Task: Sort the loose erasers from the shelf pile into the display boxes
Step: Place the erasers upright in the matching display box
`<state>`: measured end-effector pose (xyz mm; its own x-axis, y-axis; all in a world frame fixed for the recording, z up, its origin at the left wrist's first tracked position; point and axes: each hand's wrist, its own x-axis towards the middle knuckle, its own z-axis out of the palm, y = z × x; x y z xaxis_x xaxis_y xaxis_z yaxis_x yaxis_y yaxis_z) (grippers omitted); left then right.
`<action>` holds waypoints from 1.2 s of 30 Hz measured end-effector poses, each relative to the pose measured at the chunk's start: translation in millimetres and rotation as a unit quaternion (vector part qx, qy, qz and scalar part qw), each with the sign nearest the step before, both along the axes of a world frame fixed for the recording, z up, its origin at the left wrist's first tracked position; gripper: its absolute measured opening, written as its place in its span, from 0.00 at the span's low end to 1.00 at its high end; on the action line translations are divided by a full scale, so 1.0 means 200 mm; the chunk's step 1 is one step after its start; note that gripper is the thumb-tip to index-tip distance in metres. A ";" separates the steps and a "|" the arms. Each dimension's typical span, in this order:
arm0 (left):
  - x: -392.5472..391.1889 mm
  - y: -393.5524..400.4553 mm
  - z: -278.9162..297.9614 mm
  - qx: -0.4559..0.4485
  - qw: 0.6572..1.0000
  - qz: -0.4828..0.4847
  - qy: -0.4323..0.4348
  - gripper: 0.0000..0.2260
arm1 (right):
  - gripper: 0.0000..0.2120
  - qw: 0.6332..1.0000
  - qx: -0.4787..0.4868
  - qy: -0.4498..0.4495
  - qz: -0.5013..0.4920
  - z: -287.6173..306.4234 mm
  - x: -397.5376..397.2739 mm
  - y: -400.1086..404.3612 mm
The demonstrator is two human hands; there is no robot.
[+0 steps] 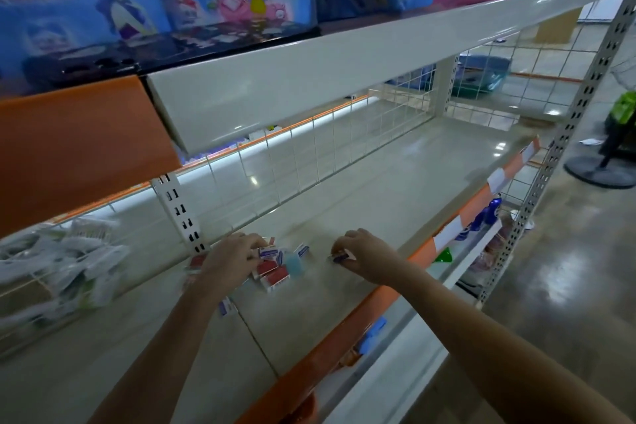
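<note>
Two hands work the shelf: nearest me, one stray eraser lies beside my left wrist. My left hand rests curled over the eraser pile, though what it grips I cannot tell. My right hand pinches a blue-sleeved eraser. They look light, firm, with slick paper sleeves, so I would pinch across the short sides. No display boxes are in view.

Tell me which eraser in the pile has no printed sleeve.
The plain light-blue eraser, at the right side of the pile, beside the red-sleeved ones. Every other eraser there wears a red or blue-and-white paper sleeve; this one is bare, translucent blue.
</note>
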<state>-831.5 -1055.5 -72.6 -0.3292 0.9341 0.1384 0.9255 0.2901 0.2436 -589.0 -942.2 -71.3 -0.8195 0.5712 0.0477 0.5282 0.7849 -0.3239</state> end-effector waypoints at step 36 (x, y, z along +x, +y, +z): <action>0.52 -1.57 0.21 0.237 0.919 0.313 -0.045 0.10 | 0.12 0.911 -0.172 0.225 0.299 0.20 -0.40 -1.03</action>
<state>-728.0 -1370.3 -31.3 -0.8116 0.3996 0.4262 0.5831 0.6005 0.5472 -668.8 -1147.9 -31.3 -0.9312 0.0732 0.3572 -0.2073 0.6997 -0.6837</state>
